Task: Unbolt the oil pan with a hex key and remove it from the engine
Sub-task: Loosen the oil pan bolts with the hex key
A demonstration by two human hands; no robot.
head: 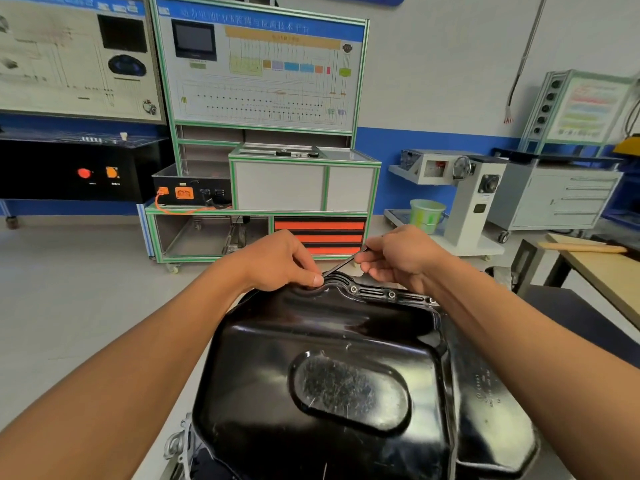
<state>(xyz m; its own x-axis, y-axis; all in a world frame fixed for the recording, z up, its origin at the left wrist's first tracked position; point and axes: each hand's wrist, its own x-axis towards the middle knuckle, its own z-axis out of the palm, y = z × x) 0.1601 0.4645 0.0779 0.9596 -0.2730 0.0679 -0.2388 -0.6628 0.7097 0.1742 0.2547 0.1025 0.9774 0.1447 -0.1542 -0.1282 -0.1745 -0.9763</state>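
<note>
1. The pan (pixel 329 358) is sitting bottom-up on the engine (pixel 485 386), filling the lower middle of the view. Its flange is lying flat on the casting, so it is not yet off.
2. Both hands are working at the pan's far rim. The key (pixel 346 261) is running between them, slanting up to the right.
3. Left hand (pixel 287 261): fingers are curling in, with thumb and fingertips pinching the key's lower end and steadying it down at the far-left corner of the rim.
4. Right hand (pixel 398 258): fingers are curling round the upper end of the long arm, pinching it as a lever.
5. The key's tip is hiding under the left thumb. It is probably seated in a bolt head there, but I cannot confirm this.
6. Bolts (pixel 392 294) are showing in the flange just right of the key, at least three in a row, all seated.
7. Step in hand, as I am reading it: unbolting at a far-corner bolt. Lifting the pan has not begun.
8. The next move is calling for the left hand to keep the tip pressed square in the socket while the right hand swings the long arm. After that comes working along the row.
9. The arms are covering the side rims, so bolts there are not checkable.
</note>
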